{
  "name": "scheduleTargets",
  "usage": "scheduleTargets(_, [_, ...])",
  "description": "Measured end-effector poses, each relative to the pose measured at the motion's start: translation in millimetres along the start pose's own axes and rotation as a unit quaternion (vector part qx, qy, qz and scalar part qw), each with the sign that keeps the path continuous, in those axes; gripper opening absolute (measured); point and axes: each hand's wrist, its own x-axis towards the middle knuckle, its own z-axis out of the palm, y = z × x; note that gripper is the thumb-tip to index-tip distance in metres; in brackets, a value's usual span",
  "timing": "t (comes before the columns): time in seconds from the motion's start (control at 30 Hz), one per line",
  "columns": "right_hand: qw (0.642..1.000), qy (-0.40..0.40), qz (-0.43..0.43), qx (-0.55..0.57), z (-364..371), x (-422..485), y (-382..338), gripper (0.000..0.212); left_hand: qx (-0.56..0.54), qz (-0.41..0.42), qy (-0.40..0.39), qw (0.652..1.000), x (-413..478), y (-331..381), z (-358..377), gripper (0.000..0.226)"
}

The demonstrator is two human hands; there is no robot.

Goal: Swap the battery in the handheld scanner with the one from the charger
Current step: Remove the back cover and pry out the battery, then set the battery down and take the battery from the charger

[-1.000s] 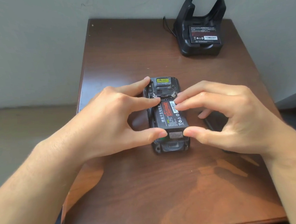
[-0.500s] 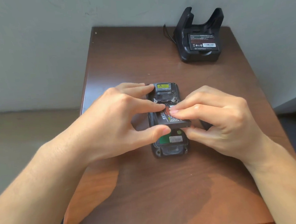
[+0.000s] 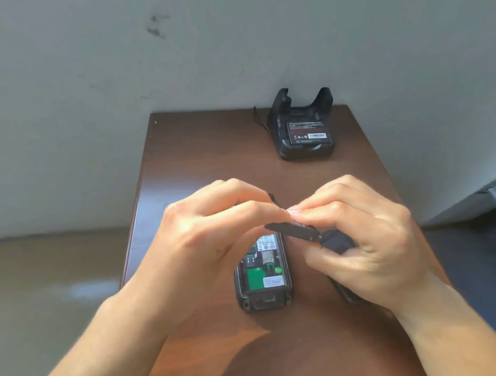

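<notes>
The black handheld scanner [image 3: 263, 277] lies face down on the brown table [image 3: 282, 355], its battery bay open with green circuit board and labels showing. Above it a black battery [image 3: 295, 231] is lifted clear and seen edge-on, pinched by the fingertips of my right hand [image 3: 362, 238]. My left hand [image 3: 209, 243] hovers over the scanner's upper half with its fingertips at the battery's left end; whether they grip it I cannot tell. At the table's far right stands the black charger cradle [image 3: 305, 145] with a second battery [image 3: 307, 131] in its slot.
A black cover piece [image 3: 346, 294] lies on the table under my right hand, mostly hidden. A grey wall [image 3: 231, 56] runs right behind the table. A cable [image 3: 261, 122] leaves the charger's left side. The table's left edge drops to the floor.
The battery has come up out of the scanner's bay and tilted to edge-on, exposing the green board. Both hands rose with it. The camera view tilted upward.
</notes>
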Motion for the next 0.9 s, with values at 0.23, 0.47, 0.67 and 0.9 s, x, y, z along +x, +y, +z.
scheduleTargets(0.23, [0.944,-0.187,0.171,0.213,-31.4,0.7,14.4,0.076,-0.016,0.004,0.012,1.000,0.6,-6.4,3.1,0.010])
scheduleTargets(0.47, [0.903,-0.250,0.232,0.260,-36.6,5.1,14.4,0.067,-0.075,0.011,0.023,0.997,0.8,-2.6,13.8,0.006])
scheduleTargets(0.67, [0.917,-0.230,0.225,0.234,-36.2,6.3,15.3,0.056,-0.054,-0.011,0.044,0.998,0.8,-2.8,22.2,0.015])
scheduleTargets(0.9, [0.948,-0.189,0.223,0.129,-31.8,7.2,38.6,0.053,-0.059,-0.091,0.009,0.994,4.9,-15.5,33.0,0.026])
